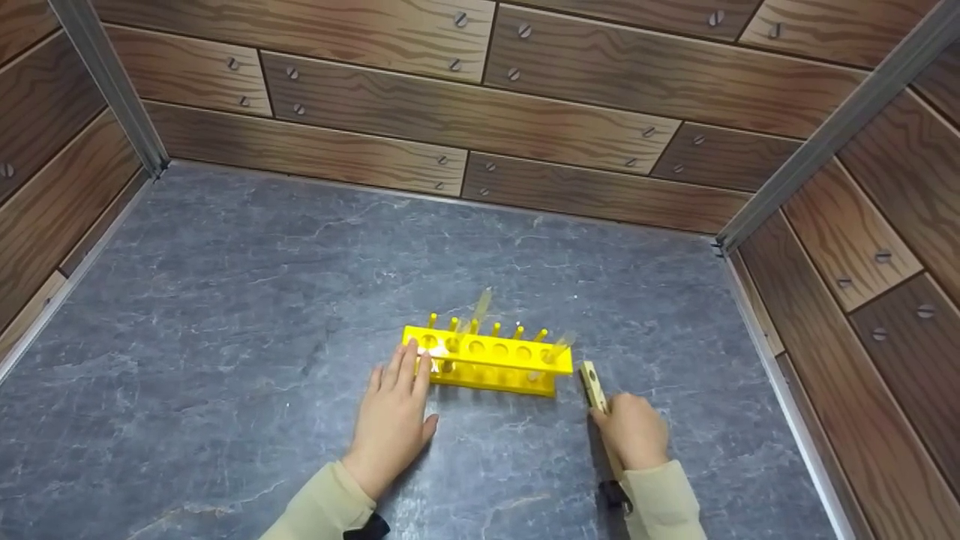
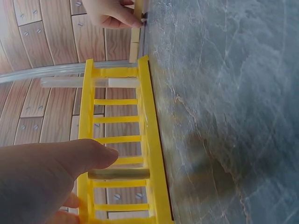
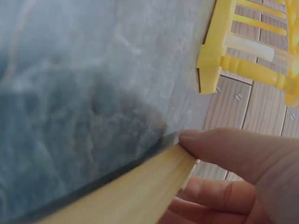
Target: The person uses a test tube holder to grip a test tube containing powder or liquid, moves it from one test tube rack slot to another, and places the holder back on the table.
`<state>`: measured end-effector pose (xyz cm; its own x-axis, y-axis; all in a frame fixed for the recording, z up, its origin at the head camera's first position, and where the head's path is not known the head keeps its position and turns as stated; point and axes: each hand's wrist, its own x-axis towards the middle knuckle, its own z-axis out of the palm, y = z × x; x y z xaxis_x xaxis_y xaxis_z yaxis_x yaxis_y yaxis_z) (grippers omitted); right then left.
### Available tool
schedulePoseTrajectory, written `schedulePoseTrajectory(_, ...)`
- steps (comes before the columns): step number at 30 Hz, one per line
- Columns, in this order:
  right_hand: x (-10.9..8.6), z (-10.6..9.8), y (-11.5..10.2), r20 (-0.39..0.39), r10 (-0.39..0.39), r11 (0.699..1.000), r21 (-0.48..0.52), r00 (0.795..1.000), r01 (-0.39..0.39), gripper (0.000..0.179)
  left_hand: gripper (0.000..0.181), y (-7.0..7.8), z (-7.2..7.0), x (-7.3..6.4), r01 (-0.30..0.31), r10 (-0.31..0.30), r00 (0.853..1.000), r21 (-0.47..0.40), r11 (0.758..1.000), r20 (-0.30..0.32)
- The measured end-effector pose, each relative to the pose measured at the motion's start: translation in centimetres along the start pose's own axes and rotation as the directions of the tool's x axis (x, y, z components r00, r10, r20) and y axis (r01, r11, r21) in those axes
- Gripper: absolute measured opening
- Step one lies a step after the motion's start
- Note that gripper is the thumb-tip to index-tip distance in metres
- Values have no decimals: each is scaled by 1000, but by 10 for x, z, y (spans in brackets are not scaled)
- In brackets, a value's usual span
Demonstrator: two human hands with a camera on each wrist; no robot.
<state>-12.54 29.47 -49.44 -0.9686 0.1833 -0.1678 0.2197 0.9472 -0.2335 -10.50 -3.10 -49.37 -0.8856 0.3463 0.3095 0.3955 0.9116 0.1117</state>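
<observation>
Left hand (image 1: 394, 420) lay palm down, fingers (image 1: 406, 367) nearly straight, pointing forward, thumb (image 1: 430, 426) spread to side. Right hand (image 1: 636, 431) was curled, thumb (image 3: 219, 144) opposite bent fingers (image 3: 212, 193). Left forearm (image 1: 326, 499) slanted inward; right forearm (image 1: 664, 499) pointed nearly straight ahead, both sleeved to wrists.

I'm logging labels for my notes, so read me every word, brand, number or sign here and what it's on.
None: no readable text in any view.
Yellow rack: no lettering visible.
Wooden stick: only grain visible.
Tubes: too blurred to tell if they carry fine markings.
Walls: printed boards and screws, no words.
</observation>
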Motion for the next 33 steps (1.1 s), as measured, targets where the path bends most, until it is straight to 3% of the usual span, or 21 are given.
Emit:
schedulePoseTrajectory(5,1,-2,5,-26,-11,999,42,1000,12,27,85,1,-1,0,-1,1,1000,-4,1000,-2)
schedulePoseTrajectory(11,-2,-4,9,-126,-63,992,101,990,76,22,85,2,-2,0,7,-7,1000,-5,1000,16)
schedulePoseTrajectory(15,-2,-4,10,-175,-81,987,121,981,103,17,85,1,-1,-1,-8,9,1000,30,1000,-13)
schedulePoseTrajectory(23,-2,0,14,-248,-93,970,195,964,144,23,86,1,-2,-1,-15,16,1000,41,999,-13)
schedulePoseTrajectory(33,-7,2,16,-320,-129,967,167,939,190,27,86,0,-1,-1,-13,13,1000,26,1000,-8)
